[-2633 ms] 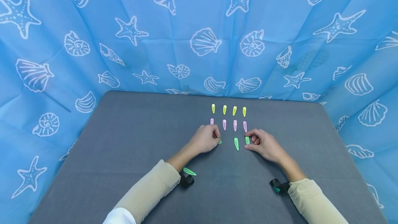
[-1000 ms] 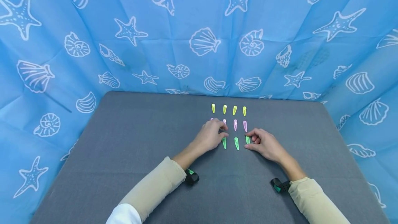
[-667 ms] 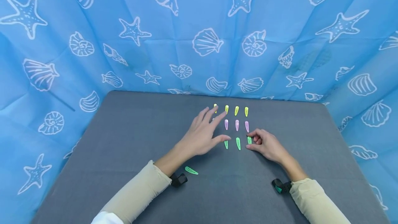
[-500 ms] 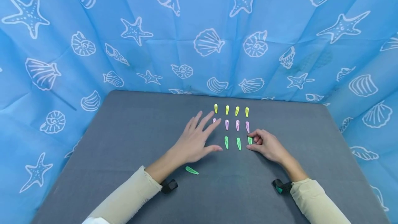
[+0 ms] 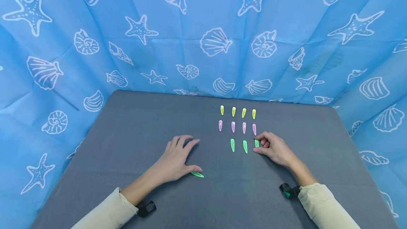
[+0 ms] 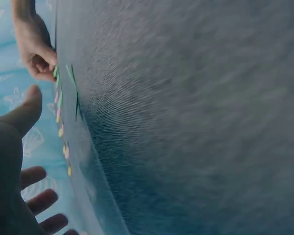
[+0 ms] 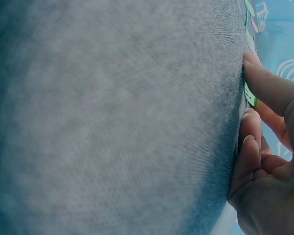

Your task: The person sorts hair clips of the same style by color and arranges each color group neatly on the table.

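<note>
My left hand (image 5: 171, 162) is spread over the grey table, fingers apart and holding nothing. Just under its thumb lies a loose green snap hair clip (image 5: 198, 175), partly covered. Farther right, my right hand (image 5: 276, 150) pinches the rightmost green hair clip (image 5: 257, 143) lengthwise between thumb and forefinger, the clip flat on the cloth. The right wrist view shows thumb and fingers around this green clip (image 7: 250, 95). Beside it in a row lie two more green clips, a middle one (image 5: 245, 146) and a left one (image 5: 232, 145).
Behind the green row runs a row of pink hair clips (image 5: 233, 127), and behind that a row of yellow ones (image 5: 243, 112). A grey cloth covers the table (image 5: 143, 123). A blue curtain (image 5: 178, 45) printed with shells and starfish hangs along the back and sides.
My left hand let go of a green clip at the row's left end, spread its fingers and moved left and nearer, to the loose clip. The right hand has kept its place.
</note>
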`<state>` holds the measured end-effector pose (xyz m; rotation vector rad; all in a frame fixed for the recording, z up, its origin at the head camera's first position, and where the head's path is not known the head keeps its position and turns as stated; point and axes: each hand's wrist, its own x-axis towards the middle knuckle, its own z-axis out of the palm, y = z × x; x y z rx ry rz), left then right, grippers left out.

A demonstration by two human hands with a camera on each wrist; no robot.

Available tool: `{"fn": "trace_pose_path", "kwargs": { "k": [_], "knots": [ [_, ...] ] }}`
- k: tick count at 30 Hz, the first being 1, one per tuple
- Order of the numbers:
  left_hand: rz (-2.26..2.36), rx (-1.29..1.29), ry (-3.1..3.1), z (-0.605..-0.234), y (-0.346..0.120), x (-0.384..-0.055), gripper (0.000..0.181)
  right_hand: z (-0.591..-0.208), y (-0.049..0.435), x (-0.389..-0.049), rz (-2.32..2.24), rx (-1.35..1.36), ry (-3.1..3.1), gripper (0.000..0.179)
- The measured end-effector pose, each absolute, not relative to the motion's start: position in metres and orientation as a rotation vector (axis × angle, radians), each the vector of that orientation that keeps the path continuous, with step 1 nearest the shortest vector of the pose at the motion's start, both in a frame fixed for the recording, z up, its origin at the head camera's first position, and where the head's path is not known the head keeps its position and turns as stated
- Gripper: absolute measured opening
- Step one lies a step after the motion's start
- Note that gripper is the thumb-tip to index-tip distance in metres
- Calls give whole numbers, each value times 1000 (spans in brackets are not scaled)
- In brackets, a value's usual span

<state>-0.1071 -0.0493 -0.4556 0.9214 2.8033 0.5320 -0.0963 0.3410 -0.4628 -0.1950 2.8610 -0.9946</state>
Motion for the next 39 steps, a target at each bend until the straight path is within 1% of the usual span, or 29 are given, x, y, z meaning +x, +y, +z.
{"fn": "trace_pose_path", "kwargs": {
  "k": [2, 8, 11, 15, 23, 31, 35, 39],
  "knots": [
    [553, 899, 2794, -457, -52, -105, 85, -463, 341, -96, -992, -199, 2861, 38],
    [598, 857, 2726, -460, -56, -103, 52, -463, 341, -97, -993, -191, 2855, 38],
    [656, 855, 2660, -461, -57, -103, 38, -463, 340, -96, -1000, -188, 2851, 38],
    [712, 849, 2586, -462, -57, -103, 26, -463, 339, -96, -1000, -185, 2853, 38],
    [751, 923, 2428, -454, -53, -108, 21, -463, 338, -94, -999, -173, 2850, 39],
    [961, 968, 2390, -445, -43, -130, 3, -464, 339, -93, -1001, -175, 2860, 39],
    [1006, 950, 2421, -447, -35, -140, 10, -465, 338, -93, -1003, -190, 2851, 39],
    [992, 902, 2451, -451, -22, -150, 7, -465, 336, -93, -1006, -183, 2856, 38]
  ]
}}
